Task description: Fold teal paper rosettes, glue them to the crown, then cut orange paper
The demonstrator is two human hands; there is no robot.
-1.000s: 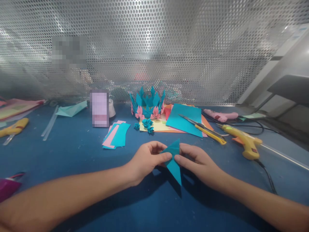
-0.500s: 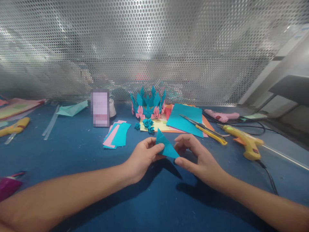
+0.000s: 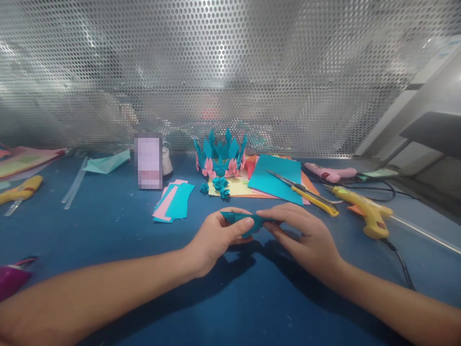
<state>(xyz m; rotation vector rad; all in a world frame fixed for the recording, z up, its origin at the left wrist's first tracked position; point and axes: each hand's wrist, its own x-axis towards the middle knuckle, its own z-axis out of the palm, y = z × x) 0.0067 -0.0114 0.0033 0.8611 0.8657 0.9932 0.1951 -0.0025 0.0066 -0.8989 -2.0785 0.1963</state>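
Observation:
A folded piece of teal paper (image 3: pixel 256 222) is held between both hands, a little above the blue table. My left hand (image 3: pixel 219 238) pinches its left part, thumb on the near side and fingers behind. My right hand (image 3: pixel 306 233) has its thumb and fingertips closed on the right end. The paper is seen nearly edge-on, so its fold is partly hidden. Beyond the hands lie small teal paper flowers (image 3: pixel 220 183). Behind these stands a teal paper crown (image 3: pixel 220 151) with pink paper flowers along its base.
Paper strips (image 3: pixel 180 199) lie left of centre, near a blurred-out upright panel (image 3: pixel 150 162) and a thread spool (image 3: pixel 166 162). At right are stacked paper sheets (image 3: pixel 277 178), scissors (image 3: pixel 284 181), a yellow cutter (image 3: pixel 317 199), and yellow (image 3: pixel 370 211) and pink (image 3: pixel 331 172) glue guns with cords.
The teal paper has tipped from a raised triangle to nearly edge-on. My right hand has moved left and closed its fingertips on the paper's right end. My left hand keeps its hold.

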